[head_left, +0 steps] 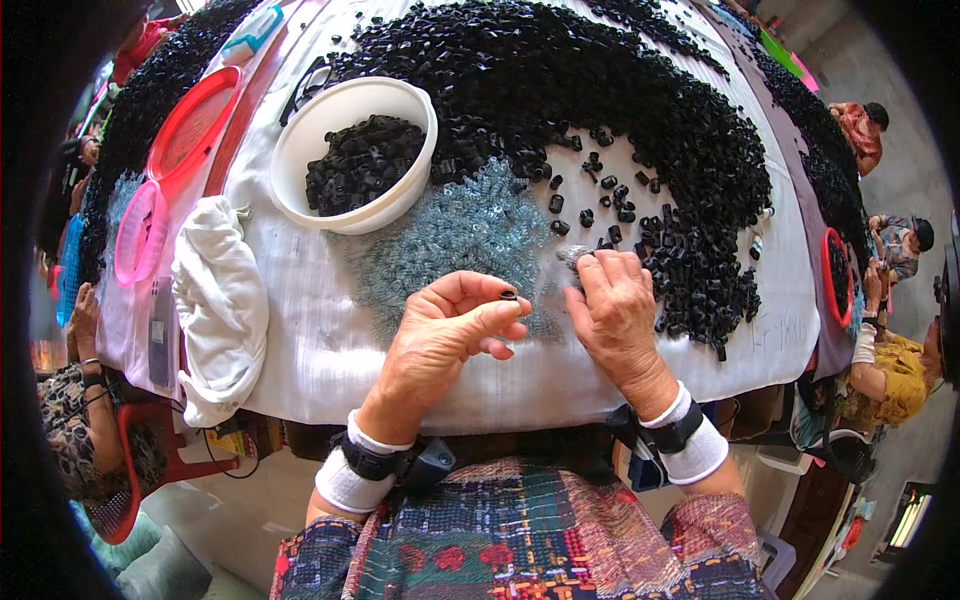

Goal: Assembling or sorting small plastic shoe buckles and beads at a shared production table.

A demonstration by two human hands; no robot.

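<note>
Between thumb and forefinger my left hand point(448, 322) pinches a small black ring-shaped plastic part point(508, 295), held above the white cloth. My right hand point(617, 318) rests to its right with fingers bent down and together; what its fingertips grip, if anything, is hidden. A greyish, shiny little clump point(573, 256) lies at those fingertips. Just beyond my hands spreads a heap of small see-through bluish plastic pieces point(455, 240). Loose black plastic parts point(625, 205) are scattered beyond my right hand, at the edge of a large black pile point(700, 180).
A white bowl point(427, 150) of black parts stands at the left. Farther left are a bundled white cloth point(220, 310), a phone point(160, 335), a pink basket point(130, 265) and a red tray point(160, 165). Other people sit at both sides, one in a yellow top point(895, 385).
</note>
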